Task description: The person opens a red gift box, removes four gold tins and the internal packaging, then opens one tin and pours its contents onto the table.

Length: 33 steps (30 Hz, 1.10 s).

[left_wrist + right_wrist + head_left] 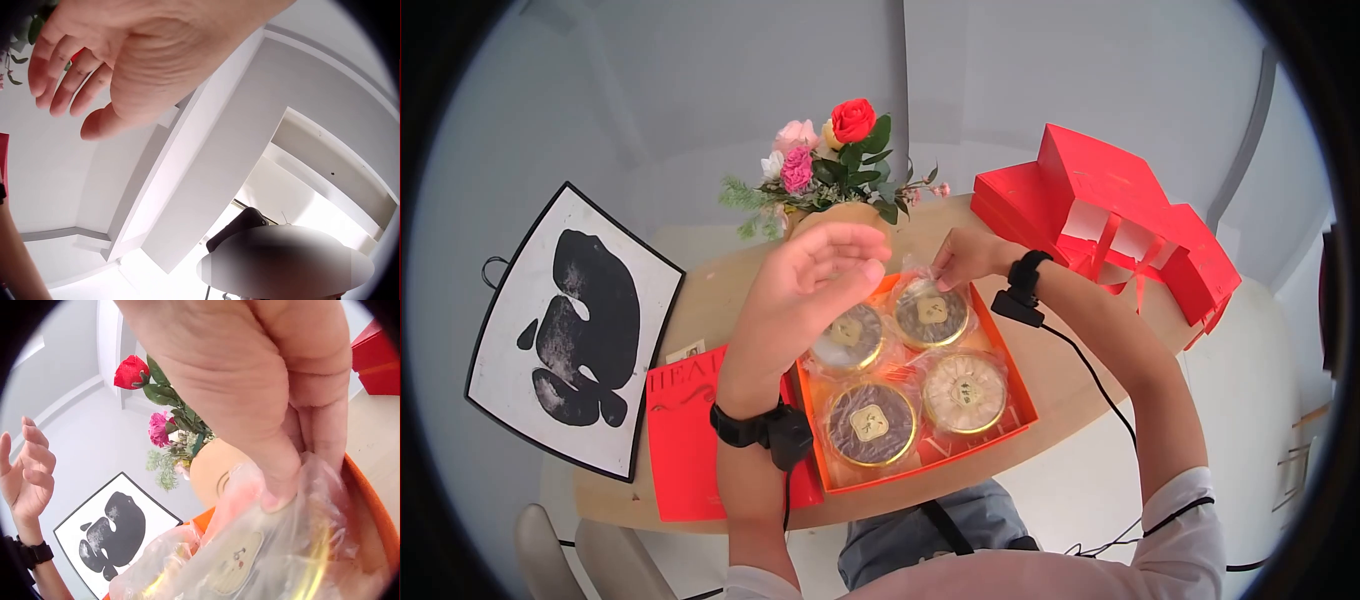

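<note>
In the head view an orange-red box (985,440) holds several round tins with gold rims, each in clear plastic wrap. My right hand (972,258) pinches the wrap of the back right tin (931,313). Up close in the right wrist view, thumb and fingers grip the crinkled plastic (294,515) over the tin's label. My left hand (815,280) is raised over the back left tin (847,338), fingers loosely spread, holding nothing. Nearer the front edge lie a dark-topped tin (870,423) and a pale-topped tin (965,392).
A flower pot (840,215) with flowers stands behind the box. Red boxes with ribbon (1100,210) sit at the back right. At left are a framed black-and-white picture (590,330) and a red lid-like panel (685,440) on the wooden table (1090,390).
</note>
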Each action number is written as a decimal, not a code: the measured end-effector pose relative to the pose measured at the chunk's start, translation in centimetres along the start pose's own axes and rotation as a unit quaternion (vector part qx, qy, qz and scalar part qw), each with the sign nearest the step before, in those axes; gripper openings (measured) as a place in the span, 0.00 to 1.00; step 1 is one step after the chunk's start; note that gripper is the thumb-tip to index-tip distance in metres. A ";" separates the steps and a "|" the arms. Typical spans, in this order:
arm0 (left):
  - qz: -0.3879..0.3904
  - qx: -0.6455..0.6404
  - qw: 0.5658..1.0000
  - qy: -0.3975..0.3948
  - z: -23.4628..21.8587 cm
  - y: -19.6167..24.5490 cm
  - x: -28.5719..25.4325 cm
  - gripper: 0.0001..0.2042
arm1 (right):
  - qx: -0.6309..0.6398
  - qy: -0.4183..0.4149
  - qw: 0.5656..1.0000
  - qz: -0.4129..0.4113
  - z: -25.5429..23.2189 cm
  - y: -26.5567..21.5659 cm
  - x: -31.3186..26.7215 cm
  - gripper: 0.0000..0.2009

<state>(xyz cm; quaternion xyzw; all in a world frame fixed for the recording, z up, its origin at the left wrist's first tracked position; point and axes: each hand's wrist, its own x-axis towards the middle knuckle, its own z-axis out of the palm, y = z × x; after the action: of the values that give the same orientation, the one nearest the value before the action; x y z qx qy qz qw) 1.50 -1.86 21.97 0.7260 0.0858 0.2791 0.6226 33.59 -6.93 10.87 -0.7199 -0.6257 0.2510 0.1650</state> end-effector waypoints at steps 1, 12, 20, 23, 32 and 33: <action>-0.005 0.002 1.000 -0.008 -0.1 0.0 0.0 0.16 | -0.031 0.008 0.999 -0.004 0.1 -0.1 0.1 0.14; -0.002 0.029 1.000 -0.006 -0.6 0.6 -0.3 0.16 | -0.245 -0.003 0.970 0.003 -0.3 -4.7 -0.1 0.23; 0.007 0.002 1.000 0.025 -1.7 0.7 -0.5 0.16 | -0.178 0.020 0.928 -0.326 3.3 -14.2 -6.8 0.30; 0.019 0.019 0.999 0.027 -2.2 0.5 -0.1 0.15 | -0.204 -0.038 0.886 -0.414 7.0 -16.1 -9.3 0.31; 0.037 0.010 0.999 0.028 -2.3 0.6 -0.4 0.14 | -0.320 -0.081 0.827 -0.456 11.3 -16.8 -8.4 0.42; 0.040 0.011 0.999 0.027 -2.4 0.7 -0.4 0.14 | -0.321 -0.084 0.824 -0.459 11.5 -16.8 -8.1 0.43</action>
<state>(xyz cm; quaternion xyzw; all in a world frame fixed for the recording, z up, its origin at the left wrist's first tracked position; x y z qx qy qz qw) -0.23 -0.17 22.70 0.7276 0.0770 0.3223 0.6007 12.57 -13.09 11.97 -0.3378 -0.9406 -0.0095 -0.0329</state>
